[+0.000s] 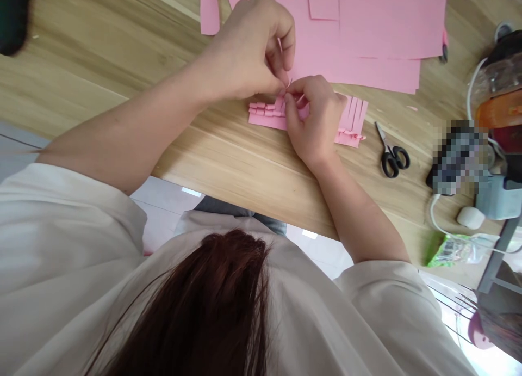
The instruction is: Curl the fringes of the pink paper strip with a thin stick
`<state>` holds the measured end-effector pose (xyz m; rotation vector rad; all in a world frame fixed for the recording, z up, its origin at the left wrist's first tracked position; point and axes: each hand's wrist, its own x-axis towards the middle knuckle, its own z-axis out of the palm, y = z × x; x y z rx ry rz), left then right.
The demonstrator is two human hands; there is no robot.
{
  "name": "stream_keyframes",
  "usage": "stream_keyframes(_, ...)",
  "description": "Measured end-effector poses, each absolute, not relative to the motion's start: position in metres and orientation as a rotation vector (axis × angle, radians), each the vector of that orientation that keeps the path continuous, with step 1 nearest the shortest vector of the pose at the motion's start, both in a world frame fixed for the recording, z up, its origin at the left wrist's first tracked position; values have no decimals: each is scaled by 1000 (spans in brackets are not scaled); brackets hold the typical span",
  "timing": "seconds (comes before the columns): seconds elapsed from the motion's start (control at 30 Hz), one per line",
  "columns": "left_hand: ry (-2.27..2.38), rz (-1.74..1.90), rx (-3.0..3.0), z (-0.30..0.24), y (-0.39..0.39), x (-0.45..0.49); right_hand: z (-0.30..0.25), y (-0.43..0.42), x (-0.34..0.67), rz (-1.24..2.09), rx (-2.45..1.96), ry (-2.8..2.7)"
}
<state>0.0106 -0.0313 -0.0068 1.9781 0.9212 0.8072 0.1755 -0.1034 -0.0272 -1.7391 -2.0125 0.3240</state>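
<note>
A pink paper strip (267,120) lies near the table's front edge, cut into a fringe along its far side. Several fringe pieces at its left end are rolled or folded, and slits show at its right end. Over its middle, my left hand (261,47) pinches at the fringe with thumb and fingertips. My right hand (316,115) meets it there, thumb and forefinger closed on the same paper. A thin dark sliver shows between the fingertips, too small to make out. The middle of the strip is partly hidden by my right hand.
Black-handled scissors (392,154) lie to the right. Large pink paper sheets (379,33) cover the far side, with a cut pink piece (209,8) left of them. A white cable (438,215), a charger (471,217) and a green packet (448,251) crowd the right edge.
</note>
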Motion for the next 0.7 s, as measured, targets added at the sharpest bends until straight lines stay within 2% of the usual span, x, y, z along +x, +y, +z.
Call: stream_keyframes(0.7, 899, 778, 2042, -4, -30, 8, -22, -109, 173, 303, -1763, -2040)
